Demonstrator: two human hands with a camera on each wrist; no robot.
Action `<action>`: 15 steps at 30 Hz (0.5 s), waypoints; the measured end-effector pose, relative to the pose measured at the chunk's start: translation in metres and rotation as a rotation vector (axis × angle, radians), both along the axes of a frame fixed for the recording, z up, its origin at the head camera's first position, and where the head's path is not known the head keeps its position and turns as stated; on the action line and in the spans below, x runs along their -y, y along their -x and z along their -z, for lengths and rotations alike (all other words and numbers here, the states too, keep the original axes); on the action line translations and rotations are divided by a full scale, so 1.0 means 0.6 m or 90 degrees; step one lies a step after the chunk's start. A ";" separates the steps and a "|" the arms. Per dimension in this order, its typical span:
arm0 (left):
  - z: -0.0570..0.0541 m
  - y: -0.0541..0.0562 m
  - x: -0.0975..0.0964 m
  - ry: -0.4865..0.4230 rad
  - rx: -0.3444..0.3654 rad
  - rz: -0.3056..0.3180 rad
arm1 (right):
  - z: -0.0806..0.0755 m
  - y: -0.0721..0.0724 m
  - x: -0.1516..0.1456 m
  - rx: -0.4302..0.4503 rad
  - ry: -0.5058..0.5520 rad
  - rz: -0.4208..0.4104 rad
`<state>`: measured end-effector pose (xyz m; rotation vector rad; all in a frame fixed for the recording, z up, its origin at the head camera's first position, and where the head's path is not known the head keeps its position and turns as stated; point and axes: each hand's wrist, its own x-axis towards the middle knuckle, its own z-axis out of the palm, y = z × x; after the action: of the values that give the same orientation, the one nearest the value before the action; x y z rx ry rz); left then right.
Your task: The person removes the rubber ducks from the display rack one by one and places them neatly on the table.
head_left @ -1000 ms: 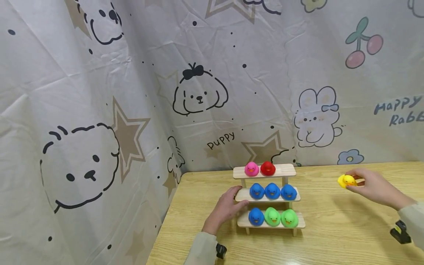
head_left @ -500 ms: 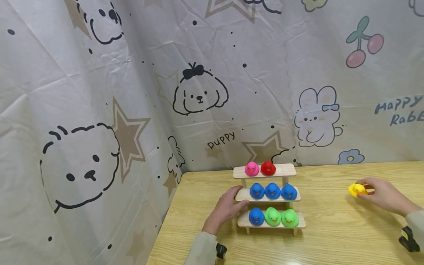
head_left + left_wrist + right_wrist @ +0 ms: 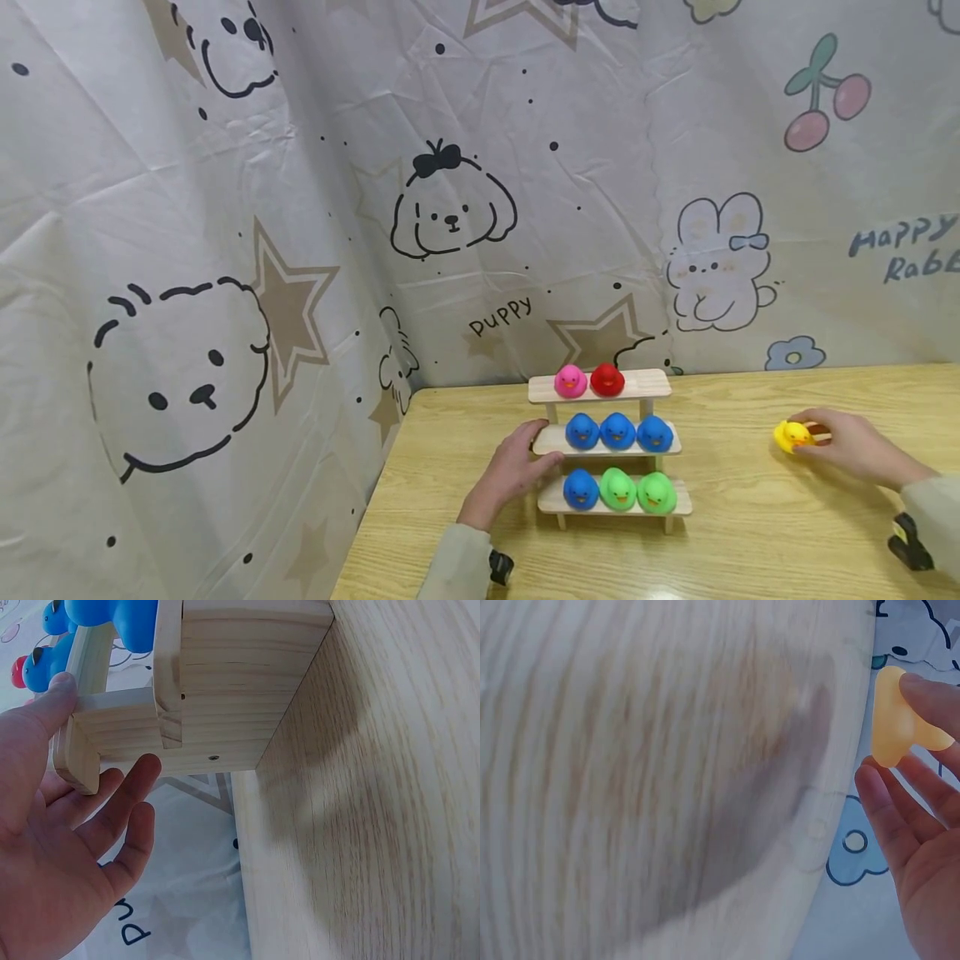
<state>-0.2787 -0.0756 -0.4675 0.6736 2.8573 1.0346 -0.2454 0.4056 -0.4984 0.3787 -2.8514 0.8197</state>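
Observation:
My left hand (image 3: 512, 471) grips the left end of the middle tier of a three-tier wooden stand (image 3: 551, 439). In the left wrist view its thumb lies on top of the board and the fingers curl beneath. At the right, my right hand (image 3: 855, 446) pinches a yellow rubber duck (image 3: 792, 436) between thumb and fingers, away from the stand. The right wrist view shows this duck blurred and pale. A pink duck (image 3: 571, 381) and a red duck (image 3: 607, 380) sit on the top tier. Three blue ducks (image 3: 617, 431) fill the middle one.
On the bottom tier stand a blue duck (image 3: 581, 489) and two green ducks (image 3: 618, 489). The stand rests on a wood-grain table (image 3: 750, 533). A white printed curtain (image 3: 600, 208) hangs behind the table and along its left side.
My right hand has moved right and toward me with the yellow duck, then slightly back left. The left hand and the stand have stayed put.

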 end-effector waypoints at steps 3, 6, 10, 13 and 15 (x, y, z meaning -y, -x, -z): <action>-0.001 0.001 0.001 0.001 -0.014 0.007 | 0.005 0.003 0.006 -0.002 0.013 -0.013; -0.001 0.002 0.001 0.001 -0.016 0.009 | 0.011 0.007 0.012 0.011 0.021 -0.020; -0.001 0.002 0.001 0.000 -0.015 0.008 | 0.018 0.011 0.021 0.020 0.020 -0.020; -0.001 0.001 0.001 0.000 -0.013 0.008 | 0.020 0.013 0.028 0.016 0.016 -0.023; -0.001 0.001 0.001 0.001 -0.010 0.006 | 0.020 0.012 0.032 0.016 0.013 -0.022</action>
<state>-0.2795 -0.0761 -0.4669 0.6990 2.8648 1.0310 -0.2527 0.3863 -0.5106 0.4185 -2.8640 0.8654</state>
